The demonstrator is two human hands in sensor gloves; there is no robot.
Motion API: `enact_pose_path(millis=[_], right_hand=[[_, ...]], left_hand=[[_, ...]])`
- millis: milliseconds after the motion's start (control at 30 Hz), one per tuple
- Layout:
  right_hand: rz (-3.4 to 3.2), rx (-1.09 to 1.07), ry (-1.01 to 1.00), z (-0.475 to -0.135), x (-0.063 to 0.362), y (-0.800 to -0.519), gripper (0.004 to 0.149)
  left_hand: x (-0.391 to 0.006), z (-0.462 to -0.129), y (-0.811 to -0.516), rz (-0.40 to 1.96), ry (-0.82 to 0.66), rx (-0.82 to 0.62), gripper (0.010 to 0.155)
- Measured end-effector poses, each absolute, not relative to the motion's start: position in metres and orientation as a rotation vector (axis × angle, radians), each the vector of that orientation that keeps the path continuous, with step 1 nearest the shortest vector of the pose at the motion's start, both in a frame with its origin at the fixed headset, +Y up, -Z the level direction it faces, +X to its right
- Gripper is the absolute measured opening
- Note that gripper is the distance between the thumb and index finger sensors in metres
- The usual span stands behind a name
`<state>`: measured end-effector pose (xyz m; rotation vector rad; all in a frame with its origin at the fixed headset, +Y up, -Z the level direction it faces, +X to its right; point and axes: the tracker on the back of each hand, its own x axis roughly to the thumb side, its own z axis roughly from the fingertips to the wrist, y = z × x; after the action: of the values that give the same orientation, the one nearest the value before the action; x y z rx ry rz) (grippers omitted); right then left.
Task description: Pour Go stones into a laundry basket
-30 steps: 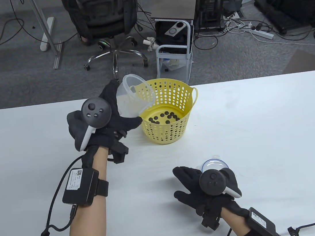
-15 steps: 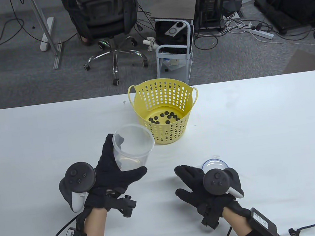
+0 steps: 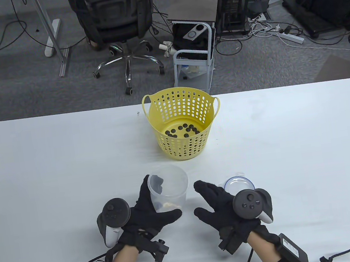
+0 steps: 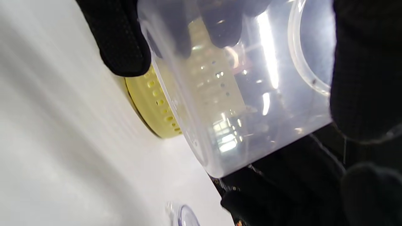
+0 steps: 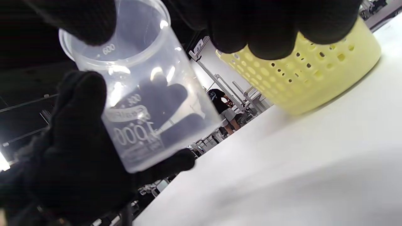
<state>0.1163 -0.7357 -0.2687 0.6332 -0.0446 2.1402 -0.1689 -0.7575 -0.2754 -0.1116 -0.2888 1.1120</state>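
pulled back from the yellow laundry basket [image 3: 182, 122] in the span of a second: clear measuring cup [image 3: 168, 186] tipped over the basket rim a second before, then lifted clear to the left front, and finally brought upright to the near middle of the desk [image 3: 292, 141], close in front of the body. gripped throughout by the left hand [image 3: 150, 211], fingers [image 4: 125, 40] wrapped round the far wall of the cup and thumb across the near side, as seen in the left wrist view. looked empty in all three views, only the printed scale marks and dark glove showing through the plastic. could not be told for certain whether the base touched the desk or hung just above it.

barely shifted on the other side: right hand [image 3: 227, 209] with fingers spread and gripping nothing, just beside the cup, with the clear lid [image 3: 238, 183] lying flat just beyond it.

go stones [image 3: 183, 131], all dark, lay scattered across the basket floor, none visible on the desk. judged from that, pouring done and the task nearly complete; likely only setting the cup down, perhaps capping it with the lid, left.
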Motion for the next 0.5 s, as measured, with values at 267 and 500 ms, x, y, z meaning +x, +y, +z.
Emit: enact_pose_path(millis=[267,500], right_hand=[[2.107,0.638,-0.021,-0.264,0.112,-0.732,0.099],[2.115,0.643,0.164,-0.274,0.119,-0.741,0.102]], left_hand=[[-0.146,-0.265,-0.761,0.988,-0.43,-0.132,0.121],[-0.151,-0.27,-0.754,0.639,-0.46,-0.08,0.116]])
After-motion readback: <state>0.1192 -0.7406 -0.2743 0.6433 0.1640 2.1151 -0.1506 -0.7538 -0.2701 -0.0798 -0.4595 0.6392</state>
